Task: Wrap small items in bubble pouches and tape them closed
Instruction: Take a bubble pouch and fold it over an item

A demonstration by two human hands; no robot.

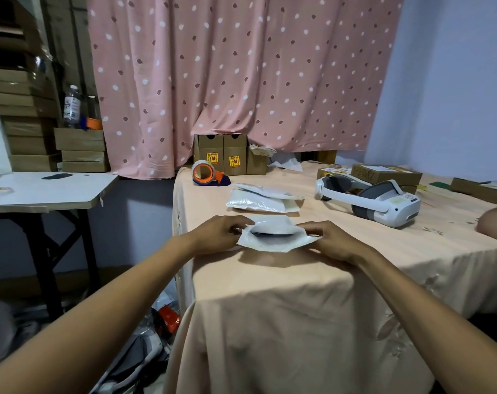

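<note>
I see the table (pixel 406 251) under a soft peach cloth that drapes in folds over its near edge. A smooth white plastic headset (pixel 368 201) with grey padding lies toward the right edge. Two upright cardboard boxes (pixel 221 155) with yellow labels stand at the far left corner. In front of them sits an orange tape dispenser (pixel 209 175) with a round roll. A loose stack of flat white bubble pouches (pixel 260 201) lies between the dispenser and my hands.

The pouch (pixel 273 242) I hold is near the left edge, close to the near edge. It is white, padded and slightly crumpled, and its mouth gapes toward me. My left hand (pixel 216 235) pinches its left side and my right hand (pixel 333 240) pinches its right side, fingers curled on the material. A dark, flat item (pixel 270 233) shows inside the mouth; I cannot tell what it is.
</note>
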